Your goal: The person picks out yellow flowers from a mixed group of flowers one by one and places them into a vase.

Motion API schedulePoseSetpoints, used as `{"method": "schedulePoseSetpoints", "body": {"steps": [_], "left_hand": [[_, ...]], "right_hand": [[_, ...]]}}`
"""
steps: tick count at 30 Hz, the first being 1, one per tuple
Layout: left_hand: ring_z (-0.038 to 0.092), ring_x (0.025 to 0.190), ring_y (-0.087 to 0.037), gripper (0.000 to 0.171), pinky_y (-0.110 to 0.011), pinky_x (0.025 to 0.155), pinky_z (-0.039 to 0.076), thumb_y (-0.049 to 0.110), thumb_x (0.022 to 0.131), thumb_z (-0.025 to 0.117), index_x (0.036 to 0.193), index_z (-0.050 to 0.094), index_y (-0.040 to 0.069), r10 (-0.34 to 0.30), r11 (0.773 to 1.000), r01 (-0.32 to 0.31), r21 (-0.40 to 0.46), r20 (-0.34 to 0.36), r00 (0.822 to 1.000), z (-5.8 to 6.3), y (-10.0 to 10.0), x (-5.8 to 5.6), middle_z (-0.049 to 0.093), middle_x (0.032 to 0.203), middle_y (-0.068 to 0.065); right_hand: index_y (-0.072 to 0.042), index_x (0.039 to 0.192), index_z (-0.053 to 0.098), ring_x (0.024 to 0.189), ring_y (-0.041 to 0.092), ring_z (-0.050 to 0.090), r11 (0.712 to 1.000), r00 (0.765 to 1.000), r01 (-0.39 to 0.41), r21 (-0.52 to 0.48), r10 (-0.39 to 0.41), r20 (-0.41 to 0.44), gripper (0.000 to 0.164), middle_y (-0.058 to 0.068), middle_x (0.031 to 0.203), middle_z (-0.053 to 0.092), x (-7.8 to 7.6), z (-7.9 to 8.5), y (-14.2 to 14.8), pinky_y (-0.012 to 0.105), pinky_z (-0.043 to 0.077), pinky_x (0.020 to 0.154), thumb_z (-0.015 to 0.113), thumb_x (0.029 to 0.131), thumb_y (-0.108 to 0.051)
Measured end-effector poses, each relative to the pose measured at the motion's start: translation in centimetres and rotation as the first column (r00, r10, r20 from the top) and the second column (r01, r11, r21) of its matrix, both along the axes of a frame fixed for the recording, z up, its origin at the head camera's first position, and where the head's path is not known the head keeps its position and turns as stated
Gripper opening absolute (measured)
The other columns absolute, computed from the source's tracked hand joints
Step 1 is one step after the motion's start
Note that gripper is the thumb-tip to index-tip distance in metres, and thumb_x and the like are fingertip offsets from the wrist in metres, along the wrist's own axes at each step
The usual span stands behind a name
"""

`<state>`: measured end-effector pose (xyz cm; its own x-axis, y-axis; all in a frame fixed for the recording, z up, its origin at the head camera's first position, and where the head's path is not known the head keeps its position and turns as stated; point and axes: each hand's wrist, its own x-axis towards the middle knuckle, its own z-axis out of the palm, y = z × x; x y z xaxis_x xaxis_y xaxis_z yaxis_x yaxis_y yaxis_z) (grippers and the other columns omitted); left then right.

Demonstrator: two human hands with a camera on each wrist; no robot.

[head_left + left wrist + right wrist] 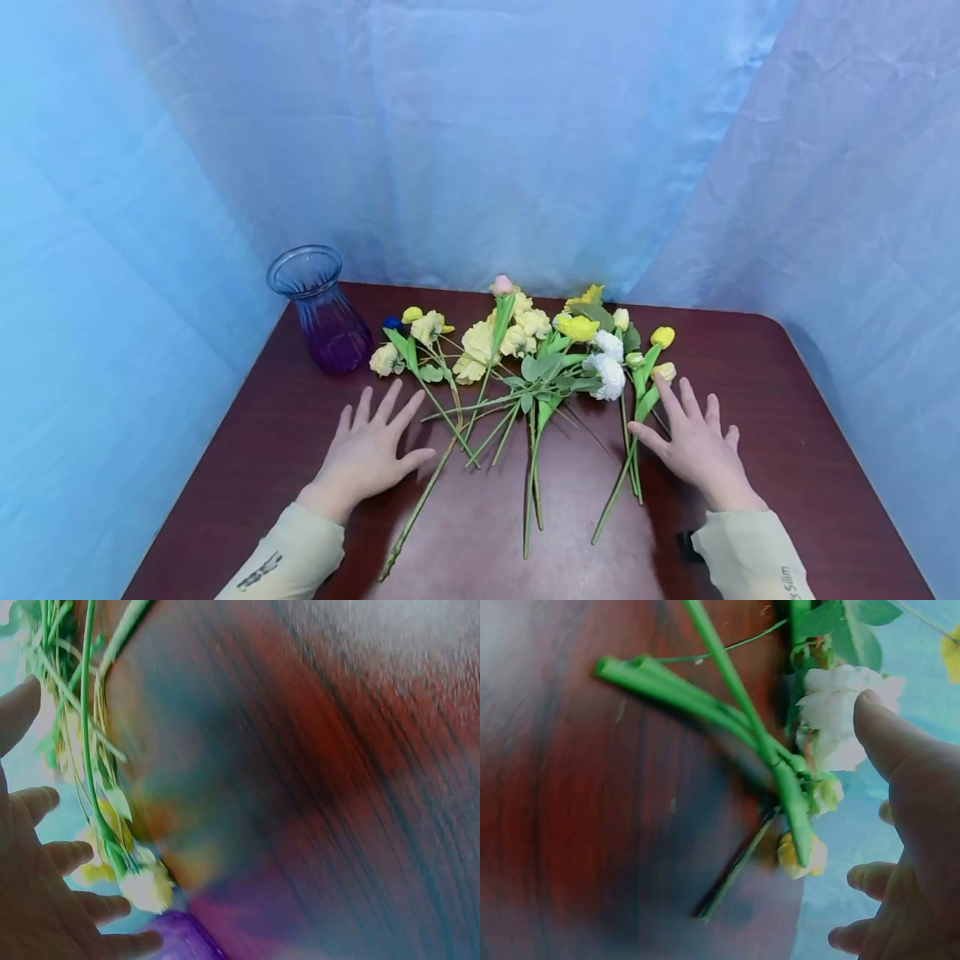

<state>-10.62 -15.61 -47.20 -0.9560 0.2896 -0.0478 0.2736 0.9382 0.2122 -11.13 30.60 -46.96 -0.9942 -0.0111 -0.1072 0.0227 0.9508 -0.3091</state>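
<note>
My left hand (367, 454) is spread with straight fingers over the table, left of a long brown-green flower stem (420, 517), holding nothing. On the other side my right hand (697, 442) spreads its fingers too, close by the yellow tulips (663, 337) and their green stems. Between the hands lies a loose heap of artificial flowers: cream blossoms (480, 342), a pink bud (502, 285), white blooms (606, 377) and green leaves (547, 371). In the right wrist view, tulip stems (697, 705) cross beside the hand. In the left wrist view, stems (88, 712) hang beyond the fingers.
A blue-purple glass vase (318, 308) stands upright at the back left corner of the dark wooden table (780, 400). A small blue flower (392, 322) lies beside it. Blue cloth (480, 150) hangs around the back and sides. A small black object (688, 546) is by the right sleeve.
</note>
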Motion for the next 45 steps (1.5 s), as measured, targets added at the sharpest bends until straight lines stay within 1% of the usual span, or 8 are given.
{"method": "schedulePoseSetpoints", "body": {"steps": [4,8,14,19,26,34,38,45], "left_hand": [[0.014,0.139,-0.047,0.086,-0.069,0.104,0.024,0.070,0.084,0.053,0.153,0.018,0.032,-0.077,0.996,0.078,-0.035,0.010,0.997,-0.2,1.2,0.3,0.012,0.160,-0.005],[0.019,0.138,-0.046,0.088,-0.068,0.103,0.027,0.071,0.083,0.055,0.153,0.020,0.031,-0.137,0.989,0.137,-0.052,0.010,0.991,-0.3,2.5,0.5,0.016,0.160,-0.005],[0.020,0.138,-0.046,0.094,-0.067,0.103,0.029,0.072,0.079,0.059,0.153,0.023,0.024,-0.182,0.981,0.183,-0.065,0.020,0.983,-0.6,3.7,0.7,0.020,0.159,-0.006],[0.020,0.137,-0.049,0.096,-0.067,0.102,0.030,0.067,0.077,0.066,0.152,0.024,0.025,-0.198,0.975,0.198,-0.096,0.019,0.980,-0.9,3.7,0.8,0.019,0.158,-0.008],[0.022,0.135,-0.050,0.093,-0.066,0.101,0.031,0.058,0.078,0.071,0.152,0.025,0.027,-0.204,0.972,0.205,-0.115,0.016,0.979,-1.0,3.5,0.8,0.015,0.159,-0.008],[0.024,0.135,-0.048,0.095,-0.064,0.101,0.034,0.053,0.080,0.072,0.154,0.017,0.028,-0.172,0.979,0.171,-0.109,0.008,0.985,-1.2,3.0,1.0,0.000,0.161,-0.006],[0.027,0.134,-0.048,0.095,-0.062,0.100,0.036,0.052,0.080,0.073,0.154,0.019,0.027,-0.141,0.984,0.139,-0.109,-0.008,0.990,-1.1,2.4,1.1,0.003,0.161,-0.007],[0.027,0.134,-0.048,0.095,-0.063,0.099,0.036,0.052,0.081,0.072,0.154,0.018,0.024,-0.096,0.990,0.097,-0.107,0.011,0.995,-1.0,1.4,1.2,0.006,0.161,-0.009]], "right_hand": [[-0.028,0.154,0.001,0.131,0.064,-0.006,1.000,1.000,-0.005,0.025,0.005,0.021,0.096,0.029,0.155,0.005,0.3,-0.7,0.7,0.087,0.004,0.086,0.050,0.085,-0.073],[-0.027,0.155,0.002,0.130,0.064,-0.005,1.000,0.999,-0.002,0.025,0.000,0.054,0.099,0.030,0.155,0.003,0.7,-1.4,1.5,0.087,0.003,0.087,0.050,0.083,-0.074],[-0.026,0.155,0.001,0.129,0.066,-0.003,1.000,0.996,0.010,0.030,-0.012,0.085,0.101,0.032,0.154,0.005,1.0,-2.3,2.7,0.087,0.004,0.086,0.050,0.082,-0.076],[-0.026,0.154,-0.002,0.128,0.066,-0.001,1.000,0.992,0.012,0.023,-0.015,0.124,0.105,0.033,0.153,0.004,1.2,-2.9,3.1,0.088,0.004,0.085,0.051,0.080,-0.077],[-0.024,0.154,-0.001,0.127,0.067,0.000,1.000,0.984,-0.002,0.009,0.000,0.178,0.108,0.035,0.152,0.003,1.4,-3.3,3.5,0.089,0.006,0.082,0.052,0.077,-0.079],[-0.021,0.155,0.001,0.128,0.066,-0.004,1.000,0.980,0.005,0.021,-0.009,0.200,0.110,0.035,0.152,0.002,1.8,-3.9,4.2,0.089,0.004,0.080,0.054,0.077,-0.079],[-0.016,0.154,0.007,0.128,0.066,-0.003,0.999,0.981,-0.003,0.038,-0.004,0.196,0.112,0.035,0.152,0.003,1.8,-4.0,4.3,0.089,0.005,0.081,0.052,0.075,-0.082],[-0.013,0.153,0.013,0.128,0.066,-0.002,0.998,0.980,-0.012,0.058,0.000,0.199,0.111,0.034,0.153,0.002,1.6,-4.2,4.4,0.089,0.005,0.081,0.050,0.075,-0.082]]}}
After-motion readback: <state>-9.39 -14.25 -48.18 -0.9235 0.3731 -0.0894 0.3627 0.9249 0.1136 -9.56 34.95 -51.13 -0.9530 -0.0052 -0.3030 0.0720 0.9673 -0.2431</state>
